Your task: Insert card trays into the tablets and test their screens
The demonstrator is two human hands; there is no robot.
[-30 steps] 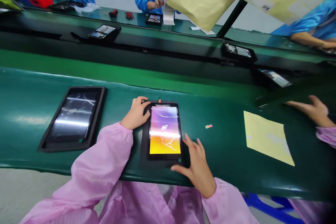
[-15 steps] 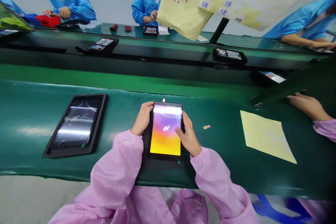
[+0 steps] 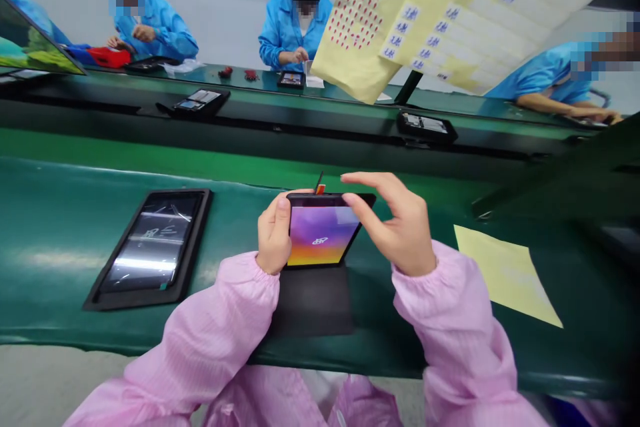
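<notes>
A tablet (image 3: 323, 230) with a lit purple-to-yellow screen and a white logo is tilted up above a black mat (image 3: 315, 307). My left hand (image 3: 276, 230) grips its left edge, thumb on the front and fingers behind. At the top edge, a thin dark flap (image 3: 319, 180) stands up beside a small red-and-orange tab (image 3: 321, 189); I cannot tell what either one is. My right hand (image 3: 395, 220) is at the upper right corner, index finger stretched out and thumb apart from it. Its thumb tip lies at the tablet's top edge.
A second tablet (image 3: 155, 233), dark-screened, lies in a black tray (image 3: 95, 300) to the left. Yellow paper (image 3: 510, 273) lies to the right. Behind runs a line with opened devices (image 3: 425, 123). Co-workers in blue sit across. Yellow sheets (image 3: 360, 27) hang at the upper right.
The tablet has been tilted up off the mat. My right hand has left its right side and risen to the top corner. Another person's hand at the far right has gone from view.
</notes>
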